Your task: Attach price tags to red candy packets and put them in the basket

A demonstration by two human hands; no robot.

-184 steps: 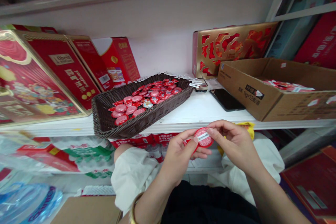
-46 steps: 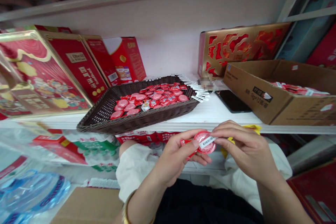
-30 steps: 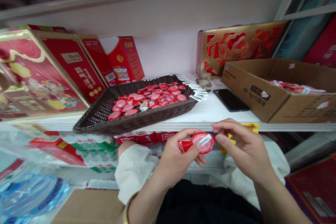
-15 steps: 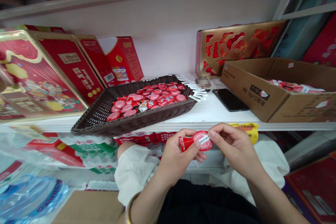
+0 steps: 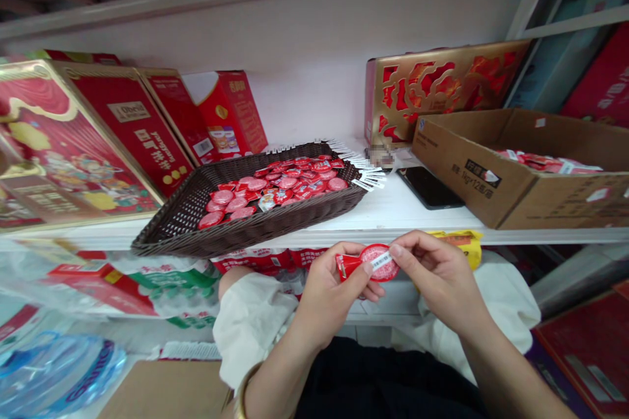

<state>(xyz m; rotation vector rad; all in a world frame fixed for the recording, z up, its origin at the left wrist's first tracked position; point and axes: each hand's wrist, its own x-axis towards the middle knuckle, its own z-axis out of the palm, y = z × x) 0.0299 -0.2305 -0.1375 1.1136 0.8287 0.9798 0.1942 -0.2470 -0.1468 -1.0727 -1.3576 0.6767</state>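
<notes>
In front of my lap, my left hand (image 5: 331, 291) grips a small red packet (image 5: 372, 252) with a round, clear-looking pink face and a narrow red tail. A white barcode sticker (image 5: 382, 261) lies slantwise across the round face, my left thumb at its lower end. At the other end, the thumb and finger of my right hand (image 5: 442, 281) pinch close over the sticker and the packet's rim. On the shelf above, a dark woven basket (image 5: 275, 230) holds many similar red packets (image 5: 287, 181). Barcode sticker strips (image 5: 369, 178) hang in a row along its rim.
A cardboard box (image 5: 496, 190) with red packets inside stands right on the white shelf (image 5: 393, 219), beside a black phone (image 5: 430, 188). Red and gold gift boxes (image 5: 122, 124) stand at the left. Bottled drinks (image 5: 181, 281) fill the lower shelf; a large water bottle (image 5: 59, 373) lies lower left.
The view has shifted very slightly. Both hands keep the same hold on the packet and sticker, and the packet has barely tilted.
</notes>
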